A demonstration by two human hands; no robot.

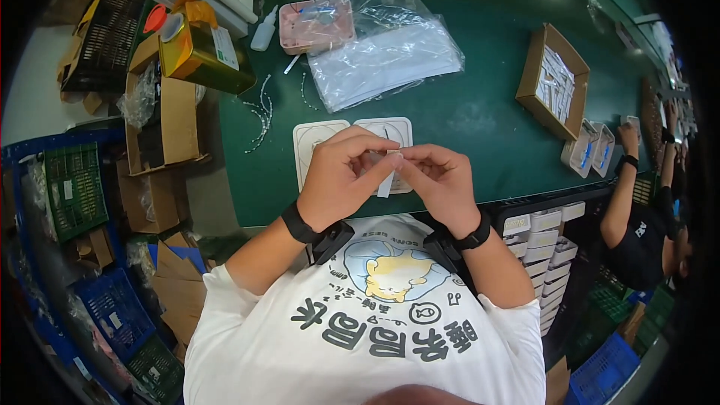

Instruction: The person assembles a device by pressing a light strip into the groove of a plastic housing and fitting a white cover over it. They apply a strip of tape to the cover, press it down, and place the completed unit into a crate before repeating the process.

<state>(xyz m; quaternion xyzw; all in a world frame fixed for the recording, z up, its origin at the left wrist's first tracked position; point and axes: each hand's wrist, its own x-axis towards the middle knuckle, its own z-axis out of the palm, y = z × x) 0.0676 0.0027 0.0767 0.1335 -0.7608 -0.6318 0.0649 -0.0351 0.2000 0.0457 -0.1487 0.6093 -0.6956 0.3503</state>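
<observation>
Over the near edge of the green table, my left hand [341, 169] and my right hand [442, 180] meet with thumbs and fingertips pinched together. A small white strip [385, 186] hangs down from between their fingertips; its upper end is hidden by the fingers. Right under the hands lie two shallow white trays side by side, a left tray [301, 137] and a right tray [406, 130]. Circular outlines show inside them, partly covered by my hands. Each of my wrists wears a black band.
Beyond the trays are clear plastic bags [386, 67], a pink tray [300, 32], a white squeeze bottle [263, 32] and beaded cords [264, 116]. A yellow can [199, 60] stands left. A carton of white strips [534, 94] sits right, near another person's arm [620, 195].
</observation>
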